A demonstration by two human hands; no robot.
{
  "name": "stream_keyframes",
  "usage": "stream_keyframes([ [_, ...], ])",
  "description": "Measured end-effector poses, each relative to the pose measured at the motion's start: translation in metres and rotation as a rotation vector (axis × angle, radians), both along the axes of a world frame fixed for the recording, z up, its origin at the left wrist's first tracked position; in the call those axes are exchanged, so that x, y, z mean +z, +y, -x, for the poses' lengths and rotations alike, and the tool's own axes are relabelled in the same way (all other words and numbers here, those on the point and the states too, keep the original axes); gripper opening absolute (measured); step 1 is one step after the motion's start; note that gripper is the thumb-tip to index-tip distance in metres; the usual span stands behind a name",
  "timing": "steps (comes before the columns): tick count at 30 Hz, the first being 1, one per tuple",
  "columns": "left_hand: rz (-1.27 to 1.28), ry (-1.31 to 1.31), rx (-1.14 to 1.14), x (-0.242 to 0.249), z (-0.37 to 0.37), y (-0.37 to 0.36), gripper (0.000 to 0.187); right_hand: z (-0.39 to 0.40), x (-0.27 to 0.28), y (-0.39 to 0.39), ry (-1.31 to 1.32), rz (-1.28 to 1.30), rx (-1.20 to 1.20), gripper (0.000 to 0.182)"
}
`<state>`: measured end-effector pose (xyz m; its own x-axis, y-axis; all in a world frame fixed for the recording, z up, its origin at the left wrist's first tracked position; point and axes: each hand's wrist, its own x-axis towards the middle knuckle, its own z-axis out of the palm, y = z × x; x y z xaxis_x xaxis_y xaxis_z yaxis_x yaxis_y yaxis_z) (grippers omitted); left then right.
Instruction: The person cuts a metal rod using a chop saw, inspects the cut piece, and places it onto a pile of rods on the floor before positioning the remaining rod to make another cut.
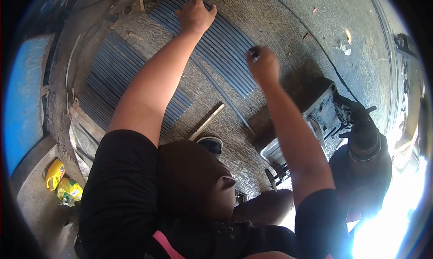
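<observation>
My left hand [195, 13] reaches far forward and lies flat, fingers spread, on the top end of a bundle of grey metal rods [225, 47] on the rough ground. My right hand [263, 66] hovers over the lower right part of the same bundle, closed around a small dark object [255, 53] that sticks out above the fist; I cannot make out what it is. One loose thin rod [225, 96] runs diagonally from under my left arm toward my knees.
A second bundle of grey rods [112, 78] lies at the left. A wooden stick [207, 121] and a shoe [211, 144] sit near me. A greasy engine part [327, 114] stands at the right. Yellow bottles [56, 175] lie lower left beside a blue panel [22, 92].
</observation>
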<state>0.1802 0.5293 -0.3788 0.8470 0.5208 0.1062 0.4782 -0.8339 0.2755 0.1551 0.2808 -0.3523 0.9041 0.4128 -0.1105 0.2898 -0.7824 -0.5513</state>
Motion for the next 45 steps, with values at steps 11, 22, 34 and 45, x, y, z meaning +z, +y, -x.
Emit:
stream_keyframes([
  [11,0.019,-0.198,-0.036,0.004,0.040,-0.013,0.039,0.102,-0.036,-0.021,-0.071,0.054,0.056,0.012],
  [22,0.001,-0.123,-0.021,-0.003,0.047,-0.018,0.040,0.092,-0.042,-0.020,-0.082,-0.017,-0.095,0.010],
  [34,0.014,-0.132,0.023,-0.016,0.036,-0.016,0.042,0.083,-0.036,-0.022,-0.015,-0.071,-0.153,0.015],
  [45,0.001,-0.136,0.000,-0.023,0.032,-0.020,0.044,0.077,-0.042,-0.024,0.037,-0.060,-0.225,0.013],
])
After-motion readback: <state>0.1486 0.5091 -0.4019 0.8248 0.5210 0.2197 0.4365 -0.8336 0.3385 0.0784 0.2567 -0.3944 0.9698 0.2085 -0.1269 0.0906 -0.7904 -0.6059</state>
